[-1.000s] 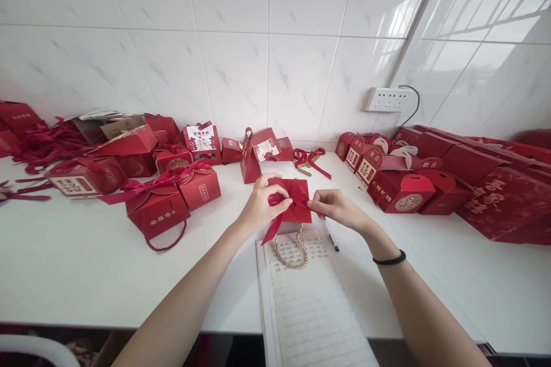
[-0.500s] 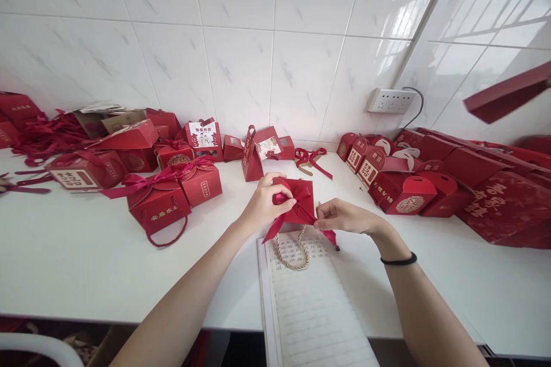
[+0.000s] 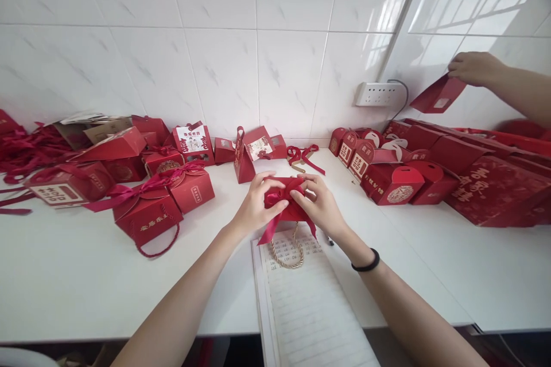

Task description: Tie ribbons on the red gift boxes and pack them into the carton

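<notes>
A small red gift box with a red ribbon bow and a gold rope handle stands at the top of a lined notebook. My left hand pinches the left loop of the bow. My right hand has its fingers closed on the bow's right side on top of the box. Both hands meet over the box. A black band circles my right wrist.
Several red gift boxes with ribbons lie at the left of the white counter, more red boxes and bags at the right. Another person's hand holds a red flat piece near the wall socket.
My right hand moved from the ribbon tail at the box's right up onto the bow. Another person's hand with a red piece came into view at the upper right.
</notes>
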{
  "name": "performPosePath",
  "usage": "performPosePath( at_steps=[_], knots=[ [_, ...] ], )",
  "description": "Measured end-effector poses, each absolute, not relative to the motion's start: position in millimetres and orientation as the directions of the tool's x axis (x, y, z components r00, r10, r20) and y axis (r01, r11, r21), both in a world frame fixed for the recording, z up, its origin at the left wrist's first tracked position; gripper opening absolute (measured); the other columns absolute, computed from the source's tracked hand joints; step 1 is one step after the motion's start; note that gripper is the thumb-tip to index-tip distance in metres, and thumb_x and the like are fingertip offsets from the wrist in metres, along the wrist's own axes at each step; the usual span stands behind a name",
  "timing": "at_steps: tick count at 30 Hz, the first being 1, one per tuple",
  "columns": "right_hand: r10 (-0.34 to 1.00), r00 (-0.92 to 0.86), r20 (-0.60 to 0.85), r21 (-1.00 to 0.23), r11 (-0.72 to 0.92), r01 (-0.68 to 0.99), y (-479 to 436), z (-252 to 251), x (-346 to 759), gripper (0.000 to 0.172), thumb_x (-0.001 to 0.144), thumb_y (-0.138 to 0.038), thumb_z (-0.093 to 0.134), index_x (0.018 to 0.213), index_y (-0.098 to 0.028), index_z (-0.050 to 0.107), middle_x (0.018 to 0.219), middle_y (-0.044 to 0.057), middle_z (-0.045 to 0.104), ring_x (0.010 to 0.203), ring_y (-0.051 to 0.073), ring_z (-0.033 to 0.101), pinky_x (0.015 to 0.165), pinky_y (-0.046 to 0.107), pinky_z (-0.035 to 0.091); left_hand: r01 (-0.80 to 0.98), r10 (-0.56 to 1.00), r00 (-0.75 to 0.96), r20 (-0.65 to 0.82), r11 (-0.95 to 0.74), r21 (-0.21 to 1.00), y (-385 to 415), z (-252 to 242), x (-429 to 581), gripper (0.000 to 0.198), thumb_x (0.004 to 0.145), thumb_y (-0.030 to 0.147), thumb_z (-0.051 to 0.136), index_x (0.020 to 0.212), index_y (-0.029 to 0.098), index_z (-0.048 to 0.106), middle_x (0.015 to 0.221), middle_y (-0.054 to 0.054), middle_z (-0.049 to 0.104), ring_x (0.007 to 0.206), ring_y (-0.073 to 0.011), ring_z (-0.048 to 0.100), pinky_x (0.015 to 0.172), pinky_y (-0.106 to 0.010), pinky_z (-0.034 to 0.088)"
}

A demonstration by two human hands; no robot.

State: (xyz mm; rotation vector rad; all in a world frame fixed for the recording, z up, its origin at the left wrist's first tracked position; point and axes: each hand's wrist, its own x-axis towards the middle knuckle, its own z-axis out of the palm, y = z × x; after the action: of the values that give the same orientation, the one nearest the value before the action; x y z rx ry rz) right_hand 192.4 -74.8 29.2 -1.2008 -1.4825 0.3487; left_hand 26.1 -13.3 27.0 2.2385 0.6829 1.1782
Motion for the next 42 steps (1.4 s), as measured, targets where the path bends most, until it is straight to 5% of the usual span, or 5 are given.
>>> performPosePath(
  at_steps=[3,9,18,32,42],
  knots=[
    [0.826,0.204,0.525,-0.822,0.43,0.375,-74.4,28.5,191.0,0.031,0.08,-0.049,0.059,0.068,-0.02,0.054,0.114,0.011,0.052,0.114,0.025,0.048,0.084,0.038,0.051,0.122,0.668,0.395,0.63,-0.718,0.685,-11.3,18.2,28.6,0.032,0.077,0.029,0.062,0.103,0.023,0.045,0.134,-0.012,0.036,0.128,-0.0243,0.04,0.097,-0.042,0.045],
    [0.803,0.257,0.537,-0.83,0.449,0.331,-73.1,27.2,188.7,0.036,0.08,-0.054,0.057,0.066,-0.02,0.053,0.115,0.01,0.055,0.114,0.024,0.049,0.095,0.04,0.043,0.238,0.759,0.226,0.611,-0.651,0.721,-18.5,18.3,34.5,0.016,0.086,0.032,0.051,0.078,0.021,0.043,0.117,-0.009,0.048,0.125,-0.0208,0.043,0.097,-0.039,0.043],
    [0.834,0.281,0.476,-0.879,0.434,0.199,-71.8,24.1,187.3,0.036,0.079,-0.053,0.059,0.066,-0.021,0.051,0.122,0.009,0.053,0.117,0.026,0.047,0.103,0.044,0.033,0.24,0.838,0.142,0.527,-0.546,0.803,-23.0,24.3,36.0,0.028,0.087,0.037,0.049,0.066,0.021,0.041,0.11,-0.006,0.055,0.116,-0.02,0.05,0.096,-0.034,0.042],
    [0.91,0.259,0.324,-0.928,0.358,-0.098,-63.6,18.0,190.1,0.04,0.07,-0.054,0.067,0.061,-0.02,0.047,0.127,0.009,0.05,0.12,0.03,0.045,0.096,0.043,0.041,0.253,0.798,0.1,0.594,-0.597,0.761,-21.1,18.5,40.9,0.024,0.09,0.034,0.045,0.07,0.02,0.042,0.114,-0.009,0.05,0.11,-0.0211,0.052,0.095,-0.038,0.042],
    [0.806,0.283,0.52,-0.845,0.437,0.308,-70.6,19.5,180.3,0.036,0.076,-0.046,0.065,0.094,-0.023,0.044,0.118,0.01,0.048,0.122,0.024,0.041,0.102,0.042,0.034,0.268,0.739,0.167,0.653,-0.671,0.691,-30.5,14.1,43.3,0.024,0.087,0.029,0.049,0.067,0.021,0.038,0.102,-0.007,0.049,0.114,-0.0215,0.049,0.086,-0.034,0.047]
  ],
)
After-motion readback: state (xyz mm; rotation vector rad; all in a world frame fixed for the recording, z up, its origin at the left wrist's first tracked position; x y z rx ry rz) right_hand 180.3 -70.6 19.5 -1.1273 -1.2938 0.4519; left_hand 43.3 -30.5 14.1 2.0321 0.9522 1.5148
